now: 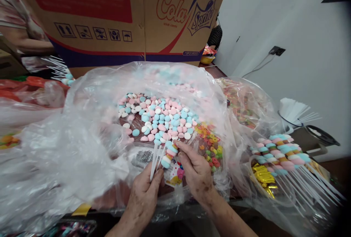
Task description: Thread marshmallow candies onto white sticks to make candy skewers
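Observation:
My left hand (146, 191) is closed round a small bunch of white plastic sticks (155, 160); one stick carries a stack of blue, pink and white sweets (169, 155). My right hand (193, 169) pinches the top of that stack with finger and thumb. Both hands are at the near edge of a large clear plastic bag (82, 138) that holds a heap of loose blue, pink and white round sweets (159, 118). Small coloured ring sweets (210, 145) lie just right of my right hand.
A pile of finished sweet skewers (276, 155) lies at the right, with gold wrappers (263, 178) beside it and a holder of white sticks (294, 111) behind. A big Cola/Sprite cardboard box (123, 14) stands at the back. Another person's arm (24, 39) shows far left.

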Tool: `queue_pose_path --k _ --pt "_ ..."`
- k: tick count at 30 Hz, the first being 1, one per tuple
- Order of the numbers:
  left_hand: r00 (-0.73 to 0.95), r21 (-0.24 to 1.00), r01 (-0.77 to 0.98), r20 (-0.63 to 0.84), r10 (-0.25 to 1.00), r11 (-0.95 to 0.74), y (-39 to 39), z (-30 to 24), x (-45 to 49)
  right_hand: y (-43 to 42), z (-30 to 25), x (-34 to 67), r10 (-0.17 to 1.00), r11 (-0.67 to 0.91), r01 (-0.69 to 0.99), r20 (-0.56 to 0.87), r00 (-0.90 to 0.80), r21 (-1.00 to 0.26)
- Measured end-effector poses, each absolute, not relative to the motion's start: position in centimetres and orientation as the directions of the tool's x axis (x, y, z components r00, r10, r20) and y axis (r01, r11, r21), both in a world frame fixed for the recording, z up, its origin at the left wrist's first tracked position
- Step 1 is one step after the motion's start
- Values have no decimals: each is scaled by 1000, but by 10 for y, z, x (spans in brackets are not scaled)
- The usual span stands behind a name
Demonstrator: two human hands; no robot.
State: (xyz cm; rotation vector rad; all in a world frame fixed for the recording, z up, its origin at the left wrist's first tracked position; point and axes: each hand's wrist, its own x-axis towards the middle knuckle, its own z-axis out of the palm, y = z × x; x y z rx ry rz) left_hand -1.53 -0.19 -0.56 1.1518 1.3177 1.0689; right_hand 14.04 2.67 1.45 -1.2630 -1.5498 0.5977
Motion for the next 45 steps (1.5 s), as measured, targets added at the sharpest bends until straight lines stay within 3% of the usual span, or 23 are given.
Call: queue_pose_path --k 4,7,11,15,20,23,27,32,39,42,45 --pt "-25 991 45 -122 992 123 -2 -9 -15 29 19 137 905 401 448 423 -56 -799" --pt "-71 996 36 -82 994 85 -2 -10 -15 29 14 136 933 345 406 357 -48 -846" --pt "-110 998 34 -44 993 48 -3 -10 -15 28 3 132 974 201 182 217 70 -963" --pt "-157 1000 -3 -12 987 11 -4 -8 -14 27 4 124 993 93 -22 91 81 -995" --pt "-193 999 -41 -22 981 14 -7 -9 -13 24 11 117 998 52 -117 48 32 -992" --pt "-172 990 -115 -101 980 82 -6 -13 -15 30 14 133 997 57 12 58 55 -998" --pt "-116 943 -294 -196 974 155 -1 -18 -18 53 27 177 970 104 333 170 174 -937" --pt "-111 918 -349 -240 964 189 1 -17 -17 77 50 203 970 209 735 233 -72 -645" --pt "-141 914 -371 -230 963 165 2 -15 -16 80 43 151 961 253 907 -21 -275 -336" --pt "-150 917 -370 -221 964 153 2 -14 -15 78 38 140 960 260 942 -48 -276 -211" --pt "-168 911 -379 -242 956 164 2 -14 -15 78 37 142 969 237 954 -26 -245 -182"
